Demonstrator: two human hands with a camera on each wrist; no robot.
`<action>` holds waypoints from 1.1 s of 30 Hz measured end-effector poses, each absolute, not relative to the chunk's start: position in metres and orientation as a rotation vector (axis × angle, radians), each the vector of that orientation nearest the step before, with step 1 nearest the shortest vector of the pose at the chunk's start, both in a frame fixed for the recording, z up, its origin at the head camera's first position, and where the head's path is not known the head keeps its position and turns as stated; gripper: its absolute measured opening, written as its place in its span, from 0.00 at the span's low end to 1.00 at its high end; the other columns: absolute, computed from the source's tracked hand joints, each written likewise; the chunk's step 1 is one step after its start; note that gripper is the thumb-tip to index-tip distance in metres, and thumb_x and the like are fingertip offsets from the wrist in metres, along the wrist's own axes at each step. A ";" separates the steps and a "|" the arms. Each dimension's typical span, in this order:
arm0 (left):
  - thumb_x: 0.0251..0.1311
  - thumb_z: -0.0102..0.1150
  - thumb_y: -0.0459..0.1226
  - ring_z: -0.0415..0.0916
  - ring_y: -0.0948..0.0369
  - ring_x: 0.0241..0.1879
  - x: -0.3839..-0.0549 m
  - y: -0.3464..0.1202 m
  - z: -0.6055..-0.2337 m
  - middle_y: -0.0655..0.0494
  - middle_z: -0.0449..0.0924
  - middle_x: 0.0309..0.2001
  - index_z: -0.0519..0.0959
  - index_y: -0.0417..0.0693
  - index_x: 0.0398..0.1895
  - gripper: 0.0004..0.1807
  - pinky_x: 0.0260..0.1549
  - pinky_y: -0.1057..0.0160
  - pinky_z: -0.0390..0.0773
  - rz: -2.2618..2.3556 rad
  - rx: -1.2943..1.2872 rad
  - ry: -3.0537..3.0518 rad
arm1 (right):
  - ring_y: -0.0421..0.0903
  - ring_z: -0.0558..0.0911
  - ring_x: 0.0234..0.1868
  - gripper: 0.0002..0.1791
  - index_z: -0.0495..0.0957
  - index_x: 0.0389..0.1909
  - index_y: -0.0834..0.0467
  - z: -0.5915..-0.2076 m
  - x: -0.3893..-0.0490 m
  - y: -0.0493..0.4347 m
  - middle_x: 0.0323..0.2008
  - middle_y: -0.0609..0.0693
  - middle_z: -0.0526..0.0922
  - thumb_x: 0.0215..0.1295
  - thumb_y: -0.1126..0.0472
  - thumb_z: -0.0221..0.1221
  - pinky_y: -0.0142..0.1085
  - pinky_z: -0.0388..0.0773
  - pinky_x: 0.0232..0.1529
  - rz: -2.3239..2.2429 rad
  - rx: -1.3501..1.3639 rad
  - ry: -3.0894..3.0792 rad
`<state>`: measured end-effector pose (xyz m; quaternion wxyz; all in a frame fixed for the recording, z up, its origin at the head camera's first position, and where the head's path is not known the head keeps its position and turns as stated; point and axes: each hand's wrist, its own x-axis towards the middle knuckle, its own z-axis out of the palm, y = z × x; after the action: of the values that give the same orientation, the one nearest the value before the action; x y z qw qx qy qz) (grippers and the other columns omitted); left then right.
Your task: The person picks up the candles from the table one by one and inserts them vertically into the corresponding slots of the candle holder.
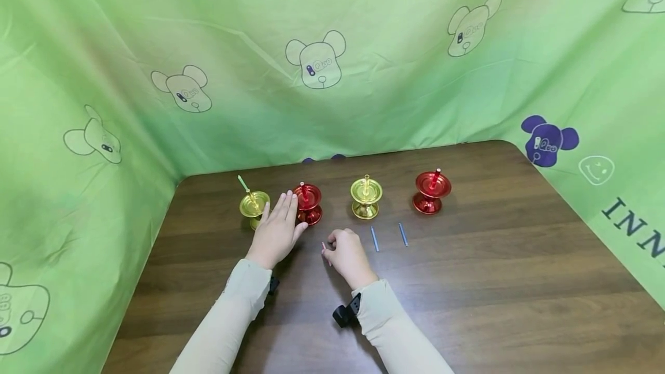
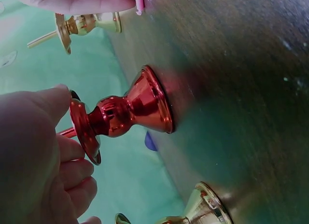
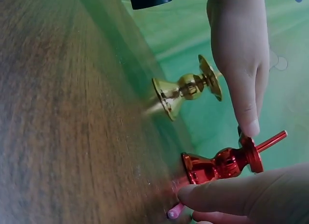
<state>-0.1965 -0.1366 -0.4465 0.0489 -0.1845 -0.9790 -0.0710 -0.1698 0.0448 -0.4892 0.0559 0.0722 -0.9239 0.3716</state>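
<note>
Left fingers (image 1: 281, 208), straight, rest by the red holder (image 2: 114, 115); right fingers (image 1: 336, 236) pinch the pink candle (image 3: 175, 211), so lift gently

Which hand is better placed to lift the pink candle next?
Probably the right hand: it pinches the pink candle, whereas the left hand is farther off, its straight fingers beside the red holder between the two gold ones.

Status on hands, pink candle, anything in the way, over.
Left hand at left red holder; right hand pinching pink candle. Candle not in a holder. Nothing visibly blocking; two blue candles lie right.
</note>
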 end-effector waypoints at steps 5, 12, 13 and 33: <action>0.76 0.50 0.49 0.52 0.48 0.78 -0.198 -0.135 -0.448 0.39 0.56 0.77 0.58 0.34 0.77 0.37 0.73 0.40 0.53 -0.214 -0.565 -2.983 | 0.49 0.78 0.32 0.08 0.81 0.26 0.62 -0.488 -0.170 0.047 0.26 0.51 0.76 0.49 0.69 0.73 0.41 0.78 0.37 1.132 0.221 -2.817; 0.77 0.50 0.48 0.52 0.48 0.78 -0.198 -0.135 -0.448 0.39 0.55 0.77 0.57 0.34 0.77 0.36 0.73 0.40 0.52 -0.254 -0.567 -2.996 | 0.43 0.78 0.25 0.06 0.81 0.23 0.61 -0.489 -0.170 0.051 0.20 0.48 0.80 0.52 0.72 0.69 0.35 0.77 0.29 1.138 0.225 -2.801; 0.77 0.50 0.48 0.52 0.48 0.78 -0.198 -0.136 -0.448 0.39 0.55 0.77 0.57 0.34 0.77 0.36 0.73 0.40 0.52 -0.255 -0.566 -2.997 | 0.42 0.78 0.23 0.07 0.81 0.23 0.61 -0.489 -0.170 0.051 0.19 0.48 0.80 0.52 0.72 0.68 0.35 0.76 0.27 1.136 0.220 -2.805; 0.77 0.49 0.48 0.51 0.49 0.78 -0.200 -0.136 -0.452 0.40 0.55 0.78 0.57 0.35 0.78 0.36 0.74 0.41 0.50 -0.261 -0.550 -3.001 | 0.51 0.79 0.23 0.13 0.76 0.11 0.55 -0.490 -0.174 0.050 0.17 0.48 0.77 0.42 0.68 0.70 0.43 0.76 0.28 0.903 0.272 -2.904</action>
<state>-0.1996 -0.1360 -0.4523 0.0399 -0.1794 -0.9793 -0.0853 -0.1743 0.0498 -0.4900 0.0439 0.0891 -0.9502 0.2955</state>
